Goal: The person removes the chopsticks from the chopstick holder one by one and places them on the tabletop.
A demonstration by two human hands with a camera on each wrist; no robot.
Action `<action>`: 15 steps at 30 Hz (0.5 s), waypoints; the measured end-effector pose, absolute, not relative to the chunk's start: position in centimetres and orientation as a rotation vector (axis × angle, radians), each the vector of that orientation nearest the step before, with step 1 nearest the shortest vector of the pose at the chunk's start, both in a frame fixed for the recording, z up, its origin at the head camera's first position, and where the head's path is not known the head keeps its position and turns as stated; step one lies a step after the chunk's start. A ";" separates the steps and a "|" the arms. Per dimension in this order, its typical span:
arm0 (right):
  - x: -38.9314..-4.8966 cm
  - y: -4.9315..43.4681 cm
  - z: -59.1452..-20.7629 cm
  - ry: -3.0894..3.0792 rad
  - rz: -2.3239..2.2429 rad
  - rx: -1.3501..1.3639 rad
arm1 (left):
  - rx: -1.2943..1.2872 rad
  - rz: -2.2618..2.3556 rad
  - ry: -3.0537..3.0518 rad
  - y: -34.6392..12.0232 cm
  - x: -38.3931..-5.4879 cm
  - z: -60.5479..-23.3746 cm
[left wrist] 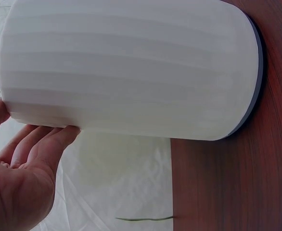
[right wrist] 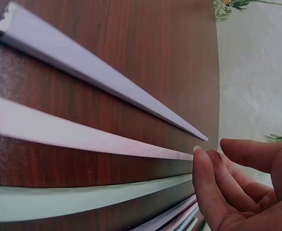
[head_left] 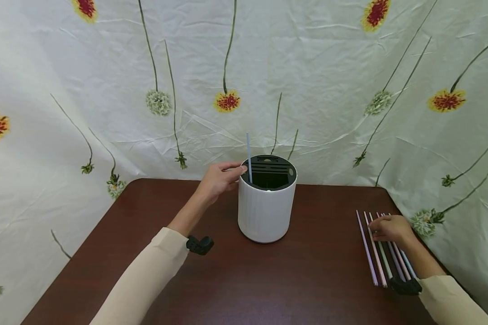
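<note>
A white ribbed cylindrical container (head_left: 264,214) with a black slotted top (head_left: 264,165) stands upright on the table. My left hand (head_left: 221,180) grips its upper left edge, thumb at the rim and fingers against the side. One slim blue stick (head_left: 249,153) rises from the top, close to that thumb. Over a row of pastel sticks at the right is my right hand (right wrist: 242,187), its thumb apart from the fingers and nothing between them. Its fingertips are right at the far end of a pink stick (right wrist: 83,130), between a purple stick (right wrist: 97,67) and a pale green stick (right wrist: 83,198).
Several more sticks (head_left: 396,262) lie partly under the right hand and wrist, side by side near the right edge of the dark brown table (head_left: 301,280). A flower-printed white cloth (head_left: 321,58) hangs behind and along both sides. Each wrist wears a black device (head_left: 200,245).
</note>
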State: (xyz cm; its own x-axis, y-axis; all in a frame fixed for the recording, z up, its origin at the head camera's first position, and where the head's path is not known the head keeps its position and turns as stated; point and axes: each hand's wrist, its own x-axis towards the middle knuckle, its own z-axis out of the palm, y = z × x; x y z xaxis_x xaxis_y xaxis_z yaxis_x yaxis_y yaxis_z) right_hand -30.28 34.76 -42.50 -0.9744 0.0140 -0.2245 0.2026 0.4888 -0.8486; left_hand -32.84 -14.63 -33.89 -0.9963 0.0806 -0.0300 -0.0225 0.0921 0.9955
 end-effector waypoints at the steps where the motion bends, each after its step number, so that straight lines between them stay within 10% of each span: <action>1: -30.3 34.7 -42.4 2.549 -1.490 0.185 | 0.061 2.066 2.262 -14.6 -32.8 -33.9; 15: -31.5 27.0 -33.9 2.625 -1.496 -0.068 | 0.075 2.077 2.253 -14.6 -32.6 -33.8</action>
State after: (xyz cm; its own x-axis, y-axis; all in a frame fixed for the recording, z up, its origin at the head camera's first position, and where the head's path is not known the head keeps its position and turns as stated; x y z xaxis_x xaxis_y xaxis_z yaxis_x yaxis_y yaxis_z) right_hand -31.49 27.04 -33.95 -0.9919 -0.0978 -0.0811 0.0199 0.5109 -0.8594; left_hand -32.58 -14.63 -33.80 -0.9959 0.0878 -0.0231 -0.0159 0.0817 0.9965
